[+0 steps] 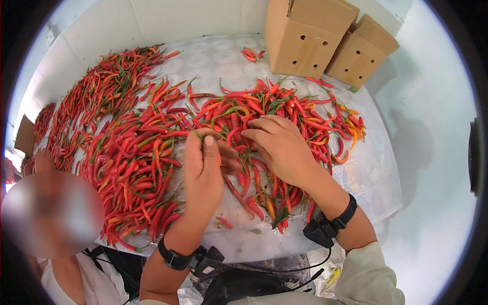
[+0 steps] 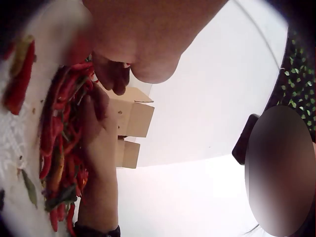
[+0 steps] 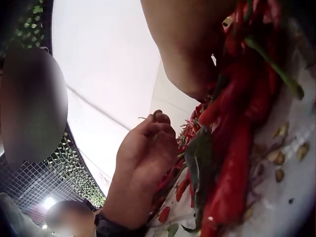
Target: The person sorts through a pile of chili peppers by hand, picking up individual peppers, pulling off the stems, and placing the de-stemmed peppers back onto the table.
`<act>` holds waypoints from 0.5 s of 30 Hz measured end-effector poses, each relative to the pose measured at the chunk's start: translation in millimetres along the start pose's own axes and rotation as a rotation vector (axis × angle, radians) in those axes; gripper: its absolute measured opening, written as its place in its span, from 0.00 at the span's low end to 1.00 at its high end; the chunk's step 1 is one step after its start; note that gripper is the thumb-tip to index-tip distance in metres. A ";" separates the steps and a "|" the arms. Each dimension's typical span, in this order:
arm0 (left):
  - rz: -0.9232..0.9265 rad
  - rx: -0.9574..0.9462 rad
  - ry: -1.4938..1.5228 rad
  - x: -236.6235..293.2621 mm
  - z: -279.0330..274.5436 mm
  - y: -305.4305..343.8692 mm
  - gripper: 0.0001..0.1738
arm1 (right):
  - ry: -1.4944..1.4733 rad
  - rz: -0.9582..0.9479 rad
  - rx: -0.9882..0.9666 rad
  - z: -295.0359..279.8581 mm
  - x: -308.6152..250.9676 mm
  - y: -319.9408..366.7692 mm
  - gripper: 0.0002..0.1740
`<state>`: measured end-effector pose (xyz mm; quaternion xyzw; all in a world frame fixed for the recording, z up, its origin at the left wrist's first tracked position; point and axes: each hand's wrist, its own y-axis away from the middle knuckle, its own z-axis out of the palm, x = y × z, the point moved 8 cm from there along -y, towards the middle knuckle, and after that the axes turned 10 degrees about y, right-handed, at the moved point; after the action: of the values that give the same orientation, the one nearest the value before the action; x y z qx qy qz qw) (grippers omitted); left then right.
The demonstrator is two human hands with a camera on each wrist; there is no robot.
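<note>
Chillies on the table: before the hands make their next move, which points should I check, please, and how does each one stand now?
1. Left hand has a hold: its fingers pinch a thin green stem. Ok.
2. Right hand has taken one pepper: it lies on the chillies with curled fingers, and the grip is hidden. Cannot tell.
3. Bare white cloth lies near the hands for setting things down. Ok.
4. Cardboard boxes have room: they stand at the far edge, and their inside is not visible. Cannot tell.
</note>
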<state>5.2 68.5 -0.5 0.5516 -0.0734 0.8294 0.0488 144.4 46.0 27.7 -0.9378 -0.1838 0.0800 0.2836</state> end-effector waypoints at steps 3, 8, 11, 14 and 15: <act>0.039 -0.047 -0.097 -3.3 -2.6 -0.7 0.10 | -0.050 0.043 -0.030 5.0 3.6 -1.3 0.13; 0.063 0.009 -0.242 -4.9 -9.9 -3.8 0.10 | -0.100 0.157 -0.061 -6.1 13.8 9.0 0.09; 0.158 0.031 -0.327 -3.1 -15.3 -5.9 0.12 | -0.005 0.286 -0.166 -7.7 24.0 17.0 0.12; 0.107 0.005 -0.272 -0.8 -8.9 -3.5 0.12 | 0.157 0.291 -0.197 -16.0 17.6 16.8 0.16; 0.124 -0.001 -0.266 -1.0 -7.9 -3.5 0.12 | 0.167 0.290 -0.202 -14.8 16.7 16.6 0.17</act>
<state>-1.0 73.4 -4.1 0.6512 -0.1135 0.7503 -0.0123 168.4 32.3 29.8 -0.9815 -0.0296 0.0234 0.1879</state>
